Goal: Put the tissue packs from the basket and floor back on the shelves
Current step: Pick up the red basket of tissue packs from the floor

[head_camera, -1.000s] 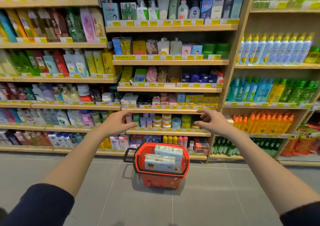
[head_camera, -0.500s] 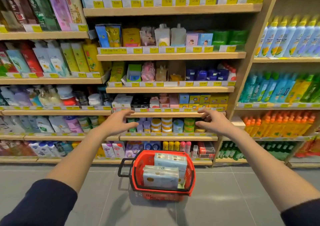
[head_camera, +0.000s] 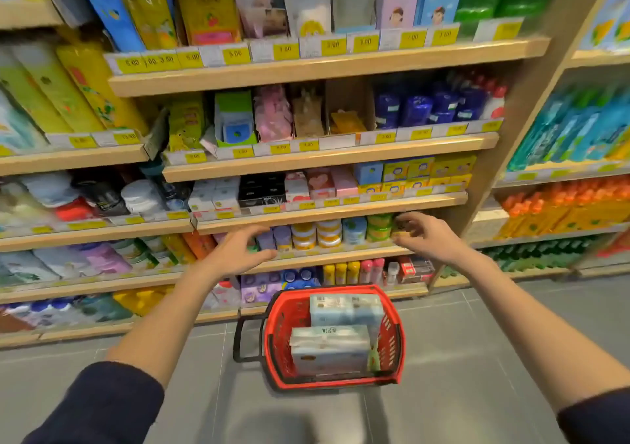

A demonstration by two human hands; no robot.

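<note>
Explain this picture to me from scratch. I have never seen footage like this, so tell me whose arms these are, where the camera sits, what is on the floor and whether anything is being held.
There is no machine here. A person wears one wide-angle camera on the head, looking forward and down, so you see that person's own two arms reaching out in dark sleeves.

The left hand and the right hand are both spread open in the air in front of the store shelves. Neither holds anything.

On the grey tiled floor stands a red basket with a black handle. Inside it lie two pale tissue packs: the nearer pack and the farther pack behind it.

The shelves carry bottles, boxes and small jars with yellow price tags. The picture is somewhat blurred, so the labels cannot be read.
</note>
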